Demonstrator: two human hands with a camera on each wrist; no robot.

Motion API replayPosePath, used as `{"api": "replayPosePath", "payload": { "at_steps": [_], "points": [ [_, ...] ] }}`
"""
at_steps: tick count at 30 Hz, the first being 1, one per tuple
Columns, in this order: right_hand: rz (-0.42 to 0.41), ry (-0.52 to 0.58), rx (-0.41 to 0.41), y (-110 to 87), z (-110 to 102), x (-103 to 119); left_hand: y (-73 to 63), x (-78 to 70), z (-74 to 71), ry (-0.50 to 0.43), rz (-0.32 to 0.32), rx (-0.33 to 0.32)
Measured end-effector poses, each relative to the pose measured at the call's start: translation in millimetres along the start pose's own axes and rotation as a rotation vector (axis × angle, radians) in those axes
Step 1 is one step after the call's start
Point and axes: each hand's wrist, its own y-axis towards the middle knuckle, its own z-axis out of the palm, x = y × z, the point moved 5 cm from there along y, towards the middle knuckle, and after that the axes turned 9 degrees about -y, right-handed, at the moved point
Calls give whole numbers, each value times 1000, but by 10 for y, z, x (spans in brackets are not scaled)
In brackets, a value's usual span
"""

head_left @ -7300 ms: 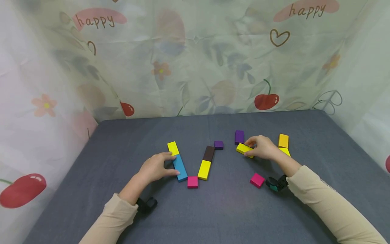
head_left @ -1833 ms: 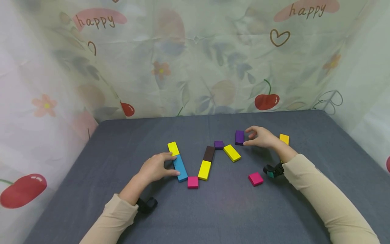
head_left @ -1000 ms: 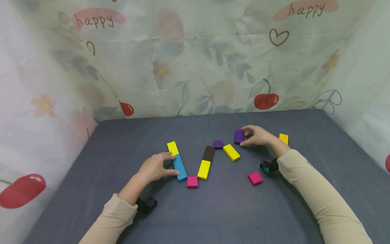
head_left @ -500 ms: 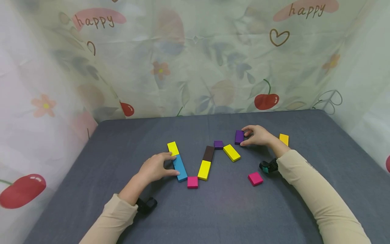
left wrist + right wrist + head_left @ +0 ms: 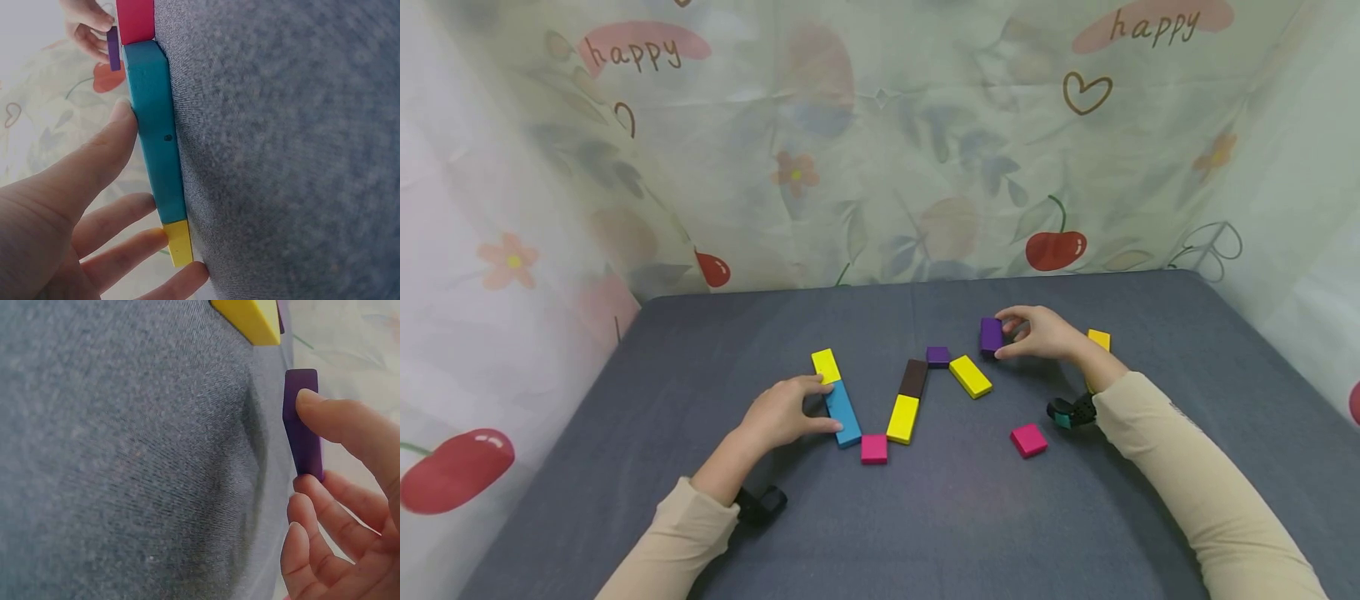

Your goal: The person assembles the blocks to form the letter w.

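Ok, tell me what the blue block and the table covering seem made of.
Blue block: probably painted wood, smooth with a soft sheen and a small dark pit-like mark; plastic remains possible.
Table covering: matt grey fabric, apparently woven, judging by its fine textured grain.

The purple block (image 5: 990, 336) and blue block (image 5: 153, 125) look smooth, the grey cloth (image 5: 925, 533) matt
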Motion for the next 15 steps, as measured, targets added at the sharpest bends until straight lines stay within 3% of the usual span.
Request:
{"api": "replayPosePath", "payload": {
  "at_steps": [15],
  "points": [
    [-41,15,-2,-144,-44,70,-8,-5,-7,3,9,-8]
  ]
}}
